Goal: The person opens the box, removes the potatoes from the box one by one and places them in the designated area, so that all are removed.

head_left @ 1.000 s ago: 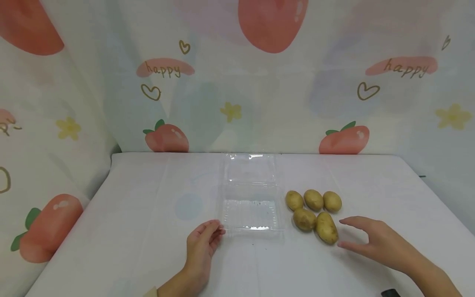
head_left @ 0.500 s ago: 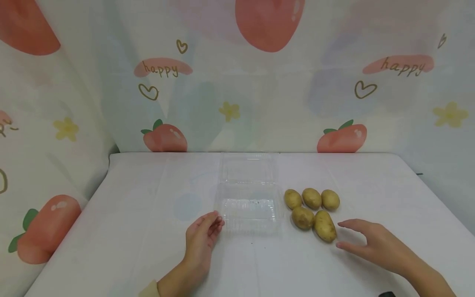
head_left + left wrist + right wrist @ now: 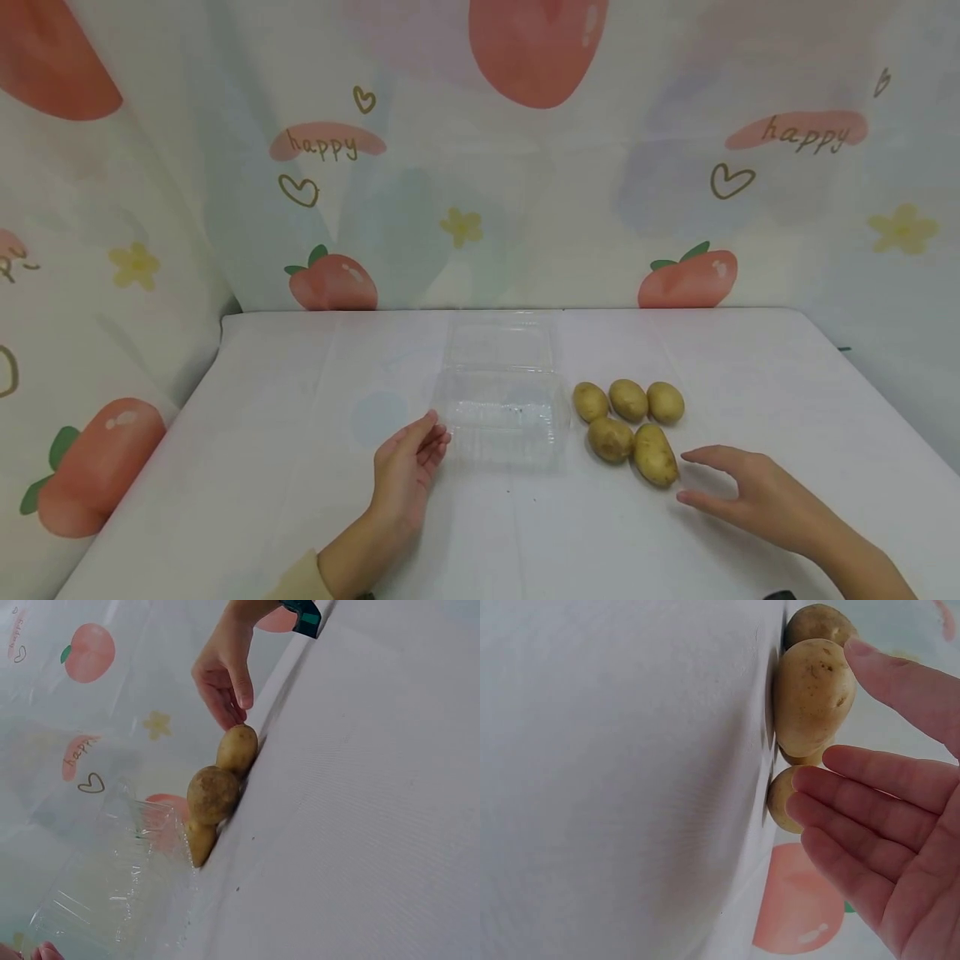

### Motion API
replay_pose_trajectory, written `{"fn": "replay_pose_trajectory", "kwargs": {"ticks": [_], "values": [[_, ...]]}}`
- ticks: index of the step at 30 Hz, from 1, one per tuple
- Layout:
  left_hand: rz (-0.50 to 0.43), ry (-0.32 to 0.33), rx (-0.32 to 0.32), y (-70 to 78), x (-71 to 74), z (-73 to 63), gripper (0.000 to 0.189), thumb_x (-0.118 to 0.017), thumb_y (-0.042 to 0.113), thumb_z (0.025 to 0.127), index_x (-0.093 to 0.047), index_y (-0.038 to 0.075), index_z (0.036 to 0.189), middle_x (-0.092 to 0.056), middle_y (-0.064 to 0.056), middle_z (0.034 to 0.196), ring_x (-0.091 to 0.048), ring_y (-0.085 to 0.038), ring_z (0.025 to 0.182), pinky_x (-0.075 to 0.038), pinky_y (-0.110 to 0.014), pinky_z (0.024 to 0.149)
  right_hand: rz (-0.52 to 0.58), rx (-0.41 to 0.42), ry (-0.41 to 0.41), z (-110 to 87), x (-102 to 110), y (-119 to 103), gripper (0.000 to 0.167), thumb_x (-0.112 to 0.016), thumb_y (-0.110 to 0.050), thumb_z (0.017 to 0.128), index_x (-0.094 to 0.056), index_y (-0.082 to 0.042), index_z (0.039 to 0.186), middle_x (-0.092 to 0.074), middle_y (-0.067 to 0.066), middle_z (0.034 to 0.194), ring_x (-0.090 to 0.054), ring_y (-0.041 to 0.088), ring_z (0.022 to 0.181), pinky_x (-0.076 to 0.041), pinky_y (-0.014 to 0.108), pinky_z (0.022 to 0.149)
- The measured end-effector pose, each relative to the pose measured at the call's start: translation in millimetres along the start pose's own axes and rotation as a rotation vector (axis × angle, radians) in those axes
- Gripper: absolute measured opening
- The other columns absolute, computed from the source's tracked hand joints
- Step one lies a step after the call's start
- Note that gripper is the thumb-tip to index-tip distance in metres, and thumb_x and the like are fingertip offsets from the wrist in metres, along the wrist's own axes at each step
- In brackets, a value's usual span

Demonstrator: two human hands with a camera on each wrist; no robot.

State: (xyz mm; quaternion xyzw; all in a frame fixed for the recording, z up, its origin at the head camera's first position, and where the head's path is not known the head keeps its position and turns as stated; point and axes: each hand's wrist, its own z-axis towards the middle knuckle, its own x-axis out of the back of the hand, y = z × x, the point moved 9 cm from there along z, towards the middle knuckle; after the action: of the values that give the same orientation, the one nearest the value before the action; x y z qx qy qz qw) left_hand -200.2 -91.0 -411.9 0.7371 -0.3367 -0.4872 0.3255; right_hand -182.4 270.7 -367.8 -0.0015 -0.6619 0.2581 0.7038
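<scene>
A clear plastic clamshell container [image 3: 495, 396] lies with its lid folded back, mid-table in the head view. My left hand [image 3: 405, 475] pinches the left side of its rim between thumb and fingers; only those fingertips [image 3: 49, 951] show at the corner of the left wrist view. Several potatoes sit in a cluster right of the container, including an oblong one [image 3: 656, 456] and a rounder one [image 3: 611, 440] at the front. Beside the oblong potato, my right hand [image 3: 761, 496] has thumb and fingers apart and holds nothing. In the right wrist view its fingers [image 3: 862, 795] are nearly straight, close by the potatoes.
A white cloth covers the table [image 3: 247, 467]. Behind it hangs a printed curtain [image 3: 555, 208] with peaches, hearts and flowers, and it continues along the left side. Three more potatoes [image 3: 628, 401] form the back row. A dark object [image 3: 780, 595] peeks in at the bottom edge.
The container's near side has risen slightly, and my left hand has moved a little away from me with it. My right hand stays beside the potatoes. The head view has shifted slightly.
</scene>
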Motion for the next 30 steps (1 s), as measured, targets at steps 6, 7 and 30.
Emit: {"fn": "replay_pose_trajectory", "kwargs": {"ticks": [6, 7, 30], "values": [[0.000, 0.006, 0.007, 3.5, -3.8, 2.1, 0.032, -0.066, 0.019, 0.085, -0.055, -0.006, 0.102, -0.061, -0.007, 0.082, -0.059, -0.014, 0.072, -0.050, -0.021, 0.073, 0.005, -0.009, -0.010, 0.0, -2, 1, 0.049, -0.074, -0.044, 0.072, -0.066, -0.009, 0.104, -0.065, 0.002, 0.102, -0.059, 0.028, 0.097, -0.048, 0.045, 0.080], [0.003, 0.006, 0.009, 4.4, -4.5, 2.4, 0.033, -0.066, 0.020, 0.085, -0.055, -0.006, 0.102, -0.061, -0.007, 0.082, -0.059, -0.014, 0.072, -0.050, -0.021, 0.073, 0.012, -0.012, -0.018, 0.1, -2, 1, 0.049, -0.073, -0.045, 0.073, -0.066, -0.008, 0.105, -0.065, 0.003, 0.102, -0.059, 0.029, 0.097, -0.048, 0.046, 0.080], [-0.017, 0.013, 0.048, 14.8, -15.0, 7.1, 0.031, -0.067, 0.022, 0.084, -0.056, -0.004, 0.099, -0.059, -0.004, 0.076, -0.057, -0.011, 0.068, -0.049, -0.018, 0.067, -0.009, -0.004, -0.004, -3.2, -3, 5, 0.043, -0.073, -0.041, 0.074, -0.066, -0.009, 0.103, -0.065, 0.000, 0.100, -0.060, 0.026, 0.096, -0.049, 0.044, 0.079]]}}
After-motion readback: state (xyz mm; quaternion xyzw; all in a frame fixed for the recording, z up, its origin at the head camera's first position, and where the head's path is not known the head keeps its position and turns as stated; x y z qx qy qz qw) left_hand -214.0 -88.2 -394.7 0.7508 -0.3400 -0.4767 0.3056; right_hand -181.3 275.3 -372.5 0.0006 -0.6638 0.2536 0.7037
